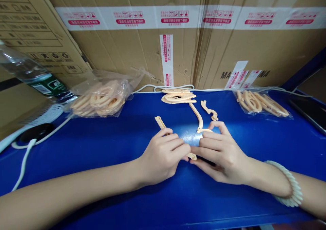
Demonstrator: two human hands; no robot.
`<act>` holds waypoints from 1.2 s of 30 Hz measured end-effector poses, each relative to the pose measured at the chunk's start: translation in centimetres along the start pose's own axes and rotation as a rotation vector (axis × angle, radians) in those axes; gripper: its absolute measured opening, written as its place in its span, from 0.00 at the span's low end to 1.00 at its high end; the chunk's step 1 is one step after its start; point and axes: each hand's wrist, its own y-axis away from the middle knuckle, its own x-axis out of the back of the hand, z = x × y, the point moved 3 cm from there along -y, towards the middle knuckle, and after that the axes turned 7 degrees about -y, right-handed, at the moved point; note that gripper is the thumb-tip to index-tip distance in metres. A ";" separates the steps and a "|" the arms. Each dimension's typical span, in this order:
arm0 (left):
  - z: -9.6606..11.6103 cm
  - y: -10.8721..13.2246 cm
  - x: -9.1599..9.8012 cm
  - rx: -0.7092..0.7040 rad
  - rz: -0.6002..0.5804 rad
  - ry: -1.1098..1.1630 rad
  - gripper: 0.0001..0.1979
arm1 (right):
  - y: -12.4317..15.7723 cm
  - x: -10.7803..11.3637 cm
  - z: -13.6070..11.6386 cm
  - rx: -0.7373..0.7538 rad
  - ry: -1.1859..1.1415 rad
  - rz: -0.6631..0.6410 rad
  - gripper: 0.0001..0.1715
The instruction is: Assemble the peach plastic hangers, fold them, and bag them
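A long, narrow, beige strip [160, 122] with a groove along it runs slantwise through my left hand [165, 155], whose fingers are wrapped round it. Its lower end [192, 156] sticks out between both hands. My right hand [226, 155] pinches that end with thumb and forefinger, while its other fingers are bent. Just beyond the right fingers lies a beige curved piece [196, 116], joined to or touching a short piece partly hidden by that hand. A small S-shaped beige piece [209, 110] rests farther back on the blue tabletop [142, 203].
A stack of beige curved pieces [178, 97] lies at the back. Clear bags of similar pieces stand left [102, 99] and right [262, 102]. Cardboard boxes [127, 53] wall the back. A water bottle [38, 75], white cable [24, 165] and dark phone-like object [309, 113] flank the sides.
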 end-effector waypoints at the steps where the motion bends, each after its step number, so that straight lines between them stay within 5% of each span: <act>1: 0.0 0.0 0.2 -0.026 0.028 -0.023 0.13 | 0.0 0.1 0.2 -0.036 -0.049 0.017 0.06; 5: -0.3 -0.1 0.8 -0.106 0.122 -0.042 0.13 | 0.1 0.8 1.3 -0.132 -0.101 0.105 0.05; 9: -1.0 -0.1 0.5 -0.111 0.124 0.011 0.07 | -0.1 1.0 2.1 -0.110 0.021 0.048 0.08; 19: -1.3 0.3 -0.7 0.009 -0.128 -0.053 0.07 | 0.2 -0.1 3.5 -0.087 0.089 -0.023 0.09; 28: 0.2 0.5 0.0 -0.069 -0.076 -0.293 0.09 | 0.0 0.0 3.2 -0.061 0.130 -0.042 0.09; 36: 1.3 0.5 0.4 -0.009 -0.215 -0.386 0.16 | 0.2 -0.6 3.1 -0.116 0.164 -0.166 0.18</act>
